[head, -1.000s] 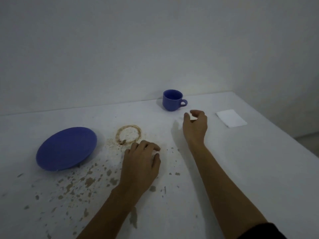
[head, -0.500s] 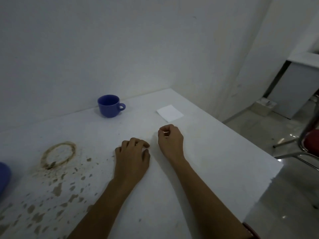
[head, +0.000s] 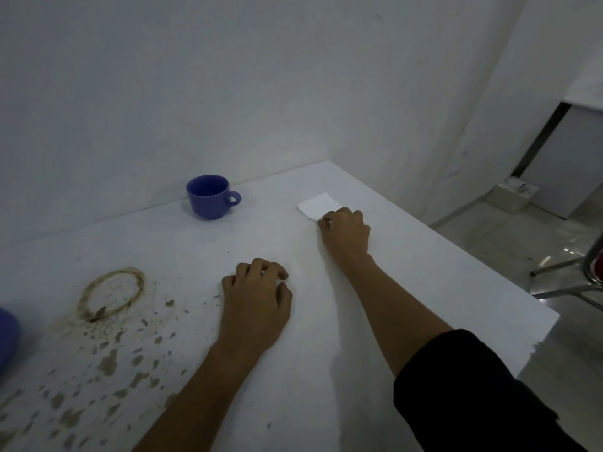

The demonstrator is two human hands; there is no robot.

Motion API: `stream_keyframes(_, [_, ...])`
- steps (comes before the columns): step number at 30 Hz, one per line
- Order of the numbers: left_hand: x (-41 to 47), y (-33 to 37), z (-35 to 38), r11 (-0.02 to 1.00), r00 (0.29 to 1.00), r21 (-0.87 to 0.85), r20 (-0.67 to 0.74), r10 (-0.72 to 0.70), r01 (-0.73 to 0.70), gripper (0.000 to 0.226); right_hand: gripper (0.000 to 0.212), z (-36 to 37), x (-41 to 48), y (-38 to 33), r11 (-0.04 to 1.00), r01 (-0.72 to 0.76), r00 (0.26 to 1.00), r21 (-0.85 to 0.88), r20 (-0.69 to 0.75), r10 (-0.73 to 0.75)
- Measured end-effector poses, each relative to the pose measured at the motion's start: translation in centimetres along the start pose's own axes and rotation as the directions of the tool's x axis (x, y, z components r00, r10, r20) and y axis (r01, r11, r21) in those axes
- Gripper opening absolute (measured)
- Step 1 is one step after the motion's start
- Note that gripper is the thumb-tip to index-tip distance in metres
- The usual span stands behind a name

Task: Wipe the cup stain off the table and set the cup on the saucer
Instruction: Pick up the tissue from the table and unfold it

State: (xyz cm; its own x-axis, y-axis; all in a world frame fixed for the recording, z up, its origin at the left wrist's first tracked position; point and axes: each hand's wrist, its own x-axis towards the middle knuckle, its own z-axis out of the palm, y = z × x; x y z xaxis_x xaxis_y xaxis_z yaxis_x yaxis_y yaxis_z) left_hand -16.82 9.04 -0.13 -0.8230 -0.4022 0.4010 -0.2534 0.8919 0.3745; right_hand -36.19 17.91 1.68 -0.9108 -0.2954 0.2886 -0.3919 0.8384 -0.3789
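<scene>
The right hand [head: 346, 230] is reaching to the far right of the white bench [head: 408, 272] and is resting on the near edge of a white folded napkin [head: 316, 204]. Its fingers [head: 329, 218] are curling down onto the napkin, covering its near corner; whether they are gripping it or only pressing on it cannot be told from this view. A dark sleeve [head: 463, 396] is covering the right upper forearm at the near right.

The left hand [head: 257, 301] is lying palm down on the bench near the centre, with its fingers [head: 261, 269] bending loosely and holding nothing.

The blue cup [head: 210, 196] is standing upright at the far side of the bench, close to the wall [head: 228, 76], with its handle pointing right. It is well apart from both hands and to the left of the napkin.

The brown ring-shaped cup stain [head: 112, 293] is lying on the bench to the left of the left hand, with brown splatter spots [head: 107, 363] spreading toward the near left corner.

The blue saucer [head: 7, 337] is showing only partly at the left edge of the view, blurred, just left of the stain and well apart from the cup.

A metal chair leg [head: 561, 265] is standing on the floor at the right.
</scene>
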Motion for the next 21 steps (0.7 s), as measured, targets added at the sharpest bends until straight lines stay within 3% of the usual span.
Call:
stream_keyframes(6, [0.1,0.2,-0.6,0.999,0.997,-0.032,0.075,-0.032,0.035,0.022,0.025,-1.2,-2.3,-2.2,0.990,0.020,1.000,0.138,-0.010,-0.019])
stream_keyframes(8, [0.1,0.1,-1.5,0.986,0.990,-0.145,0.125,-0.064,0.082,0.023,0.025,-1.7,-4.4,-4.3,0.972,0.099,0.995,0.214,-0.032,-0.095])
stream_keyframes(12, [-1.8,-1.1,-4.7,0.773,0.951,-0.556,0.140,-0.275,0.306,0.017,0.022,-2.1,-9.4,-9.5,0.897,0.213,0.977,0.387,-0.079,-0.198])
stream_keyframes(18, [-8.0,-7.9,-10.7,0.586,0.867,-0.692,0.120,-0.483,0.422,0.017,0.017,-1.9,-17.2,-16.3,0.770,0.344,0.911,0.538,0.008,-0.413])
stream_keyframes(21, [-10.8,-10.5,-13.3,0.542,0.831,-0.727,0.073,-0.551,0.423,0.016,0.018,-1.5,-20.7,-18.8,0.705,0.385,0.860,0.596,0.045,-0.509])
